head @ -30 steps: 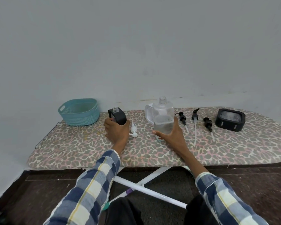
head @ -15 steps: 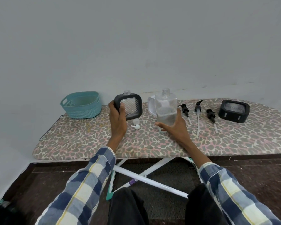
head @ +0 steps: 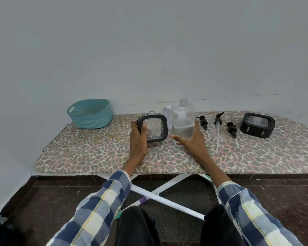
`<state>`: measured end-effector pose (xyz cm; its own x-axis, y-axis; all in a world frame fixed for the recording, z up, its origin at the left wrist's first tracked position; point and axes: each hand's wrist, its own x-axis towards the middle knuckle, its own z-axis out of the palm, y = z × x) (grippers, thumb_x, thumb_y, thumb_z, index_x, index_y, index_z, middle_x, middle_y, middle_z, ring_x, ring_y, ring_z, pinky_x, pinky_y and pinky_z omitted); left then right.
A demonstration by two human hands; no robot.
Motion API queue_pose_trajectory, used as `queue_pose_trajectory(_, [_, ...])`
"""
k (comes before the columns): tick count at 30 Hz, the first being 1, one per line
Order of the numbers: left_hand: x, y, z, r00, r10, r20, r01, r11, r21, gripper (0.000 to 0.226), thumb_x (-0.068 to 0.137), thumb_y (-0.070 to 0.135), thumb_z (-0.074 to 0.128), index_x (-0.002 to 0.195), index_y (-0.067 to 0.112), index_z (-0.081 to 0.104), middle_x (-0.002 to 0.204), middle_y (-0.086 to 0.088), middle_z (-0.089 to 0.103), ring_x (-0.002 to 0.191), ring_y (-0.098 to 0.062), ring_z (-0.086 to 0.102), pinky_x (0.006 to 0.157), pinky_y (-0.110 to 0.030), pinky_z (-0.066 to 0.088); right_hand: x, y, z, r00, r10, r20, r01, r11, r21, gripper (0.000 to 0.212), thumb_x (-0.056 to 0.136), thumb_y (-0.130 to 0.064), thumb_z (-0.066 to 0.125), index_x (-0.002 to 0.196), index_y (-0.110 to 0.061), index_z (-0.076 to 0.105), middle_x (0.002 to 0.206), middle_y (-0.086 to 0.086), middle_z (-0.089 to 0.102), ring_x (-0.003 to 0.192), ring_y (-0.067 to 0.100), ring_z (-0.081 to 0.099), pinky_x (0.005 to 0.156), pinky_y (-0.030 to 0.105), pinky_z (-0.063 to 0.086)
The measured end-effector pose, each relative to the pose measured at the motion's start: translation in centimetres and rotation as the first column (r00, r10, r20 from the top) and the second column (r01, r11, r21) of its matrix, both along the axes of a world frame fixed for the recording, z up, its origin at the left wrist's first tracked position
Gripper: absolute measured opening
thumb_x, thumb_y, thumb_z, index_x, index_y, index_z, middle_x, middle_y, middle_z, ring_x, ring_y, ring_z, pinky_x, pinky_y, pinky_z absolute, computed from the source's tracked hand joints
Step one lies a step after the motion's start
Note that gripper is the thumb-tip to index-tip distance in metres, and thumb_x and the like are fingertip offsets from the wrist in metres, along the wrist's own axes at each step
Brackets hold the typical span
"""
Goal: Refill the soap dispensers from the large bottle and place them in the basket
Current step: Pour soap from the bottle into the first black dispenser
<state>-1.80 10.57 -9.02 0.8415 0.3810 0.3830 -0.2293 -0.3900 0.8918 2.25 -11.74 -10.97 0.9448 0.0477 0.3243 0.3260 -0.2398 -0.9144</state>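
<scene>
My left hand grips a square soap dispenser with a black frame and clear textured face, held upright with its open neck on top. My right hand wraps around the lower part of the large clear bottle, which stands uncapped on the board with liquid in its lower half. A second black-framed dispenser lies flat at the right. The teal basket sits at the board's far left, with nothing visible inside.
Three black pump heads with long tubes lie on the leopard-print ironing board between the bottle and the second dispenser. A plain wall is right behind the board. The board's white legs and a dark floor are below.
My left hand lifted the dispenser from lying on the board, turned it upright and brought it closer to the large bottle. The small white cap is now hidden. My right hand stays on the bottle.
</scene>
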Motion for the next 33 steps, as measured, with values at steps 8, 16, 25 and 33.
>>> queue_pose_trajectory(8, [1.3,4.4,-0.9,0.999,0.015,-0.034,-0.017,0.998,-0.054,0.039,0.112,0.051,0.046,0.145,0.031,0.045,0.122,0.015,0.063,0.109,-0.015,0.065,0.088,-0.036,0.054,0.4,-0.1,-0.2,1.000,-0.003,-0.005,0.003,1.000,0.013,0.105,0.062,-0.069,0.096,0.146,-0.045,0.038,0.143,-0.008,0.061,0.126,0.019,0.064,0.103,0.047,0.060])
queue_pose_trajectory(16, [1.4,4.1,-1.4,0.993,-0.065,-0.100,0.081,0.983,0.165,0.064,0.108,0.068,0.036,0.167,0.046,0.024,0.169,0.011,0.033,0.151,-0.008,0.033,0.123,-0.034,0.030,-0.1,0.0,0.4,1.000,-0.006,-0.014,0.006,1.000,0.029,0.098,0.065,-0.054,0.099,0.141,-0.041,0.038,0.140,-0.005,0.060,0.125,0.021,0.064,0.099,0.043,0.062])
queue_pose_trajectory(25, [0.5,3.6,-1.1,0.995,-0.072,-0.069,0.084,0.978,0.193,0.041,0.109,0.061,0.035,0.143,0.041,0.027,0.129,0.013,0.057,0.114,-0.024,0.069,0.090,-0.045,0.062,0.4,-0.6,2.1,0.997,-0.016,0.079,0.036,0.968,-0.250,0.096,0.069,-0.045,0.099,0.140,-0.021,0.040,0.137,0.006,0.059,0.118,0.024,0.061,0.087,0.031,0.057])
queue_pose_trajectory(33, [0.0,3.5,-1.1,0.994,-0.106,-0.009,0.106,0.972,0.210,0.039,0.111,0.057,0.037,0.145,0.042,0.030,0.131,0.012,0.058,0.107,-0.016,0.066,0.093,-0.048,0.060,1.5,-3.2,3.8,0.976,0.051,0.212,0.092,0.784,-0.614,0.095,0.066,-0.040,0.095,0.142,-0.024,0.041,0.136,0.007,0.057,0.121,0.029,0.054,0.092,0.045,0.053])
